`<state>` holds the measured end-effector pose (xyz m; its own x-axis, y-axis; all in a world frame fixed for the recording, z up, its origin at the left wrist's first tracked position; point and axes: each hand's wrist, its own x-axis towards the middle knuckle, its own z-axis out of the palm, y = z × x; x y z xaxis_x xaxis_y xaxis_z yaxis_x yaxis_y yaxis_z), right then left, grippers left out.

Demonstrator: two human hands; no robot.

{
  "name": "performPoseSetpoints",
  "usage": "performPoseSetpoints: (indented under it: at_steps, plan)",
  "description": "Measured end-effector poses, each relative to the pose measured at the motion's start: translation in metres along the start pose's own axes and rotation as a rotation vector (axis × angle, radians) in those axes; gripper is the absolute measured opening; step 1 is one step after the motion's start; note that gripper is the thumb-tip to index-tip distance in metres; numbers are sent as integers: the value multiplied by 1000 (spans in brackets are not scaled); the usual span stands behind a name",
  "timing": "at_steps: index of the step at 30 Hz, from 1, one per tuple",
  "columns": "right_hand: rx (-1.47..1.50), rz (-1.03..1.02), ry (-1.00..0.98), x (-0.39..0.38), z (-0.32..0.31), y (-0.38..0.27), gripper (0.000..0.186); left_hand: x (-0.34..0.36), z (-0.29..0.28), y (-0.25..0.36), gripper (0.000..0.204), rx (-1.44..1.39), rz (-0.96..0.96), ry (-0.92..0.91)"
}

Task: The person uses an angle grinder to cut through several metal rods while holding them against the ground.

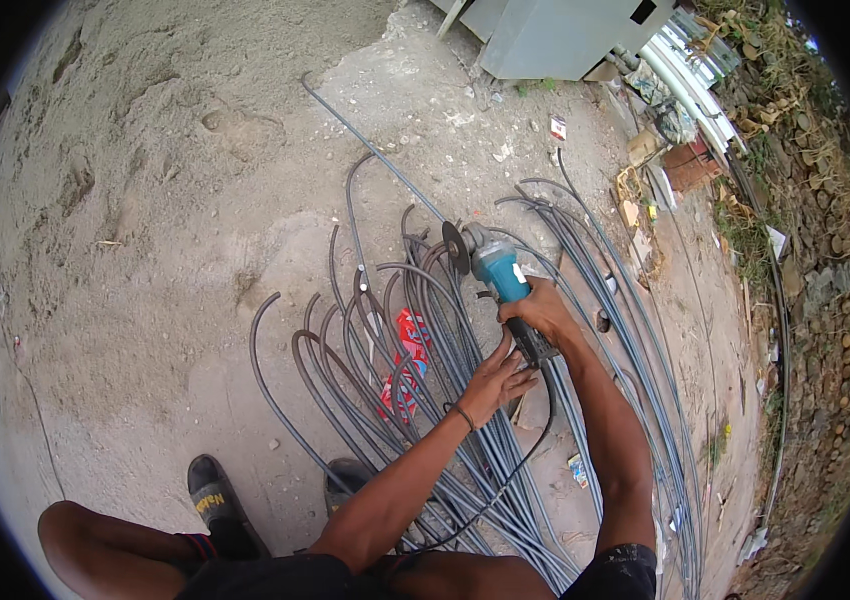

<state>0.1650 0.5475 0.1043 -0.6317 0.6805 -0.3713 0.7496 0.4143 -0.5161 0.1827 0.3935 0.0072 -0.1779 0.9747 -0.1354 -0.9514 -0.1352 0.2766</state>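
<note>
My right hand [542, 310] grips the body of a teal and grey angle grinder [498, 272]. Its dark cutting disc [455, 248] stands on edge just above the ends of several bent steel rods [375, 340]. My left hand [498, 382] is closed around the black rear handle of the grinder [533, 346], just behind my right hand. A black power cord [535, 440] loops down from the handle across the rods toward my legs.
Long curved rods [645, 330] run along the ground to the right. A red and blue wrapper [407, 362] lies among them. One foot in a black sandal [215, 497] stands on sandy concrete. A grey metal box [555, 35] stands far ahead; rubble and pipes line the right side.
</note>
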Motion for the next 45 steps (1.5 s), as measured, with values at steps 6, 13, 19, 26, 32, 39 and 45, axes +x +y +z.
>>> performPoseSetpoints:
  at_steps: [6,13,19,26,32,39,45]
  plan:
    - [393,95,-32,-12,-15,-11,47,0,-9,3,40,836,348,413]
    - [475,93,94,-61,-69,13,48,-44,-22,-35,34,2381,194,57]
    - [594,123,198,-136,-91,51,49,-8,26,-46,26,1875,429,-20]
    - [705,221,363,-218,-112,79,48,69,-6,-107,23,2209,1085,-249]
    - [756,304,492,-290,-103,118,45,109,32,-94,25,2521,189,-647]
    - [834,340,484,-331,-75,115,45,26,88,-38,22,2390,299,-716]
    - [823,306,508,-325,-72,91,43,-151,83,5,29,2211,468,-584]
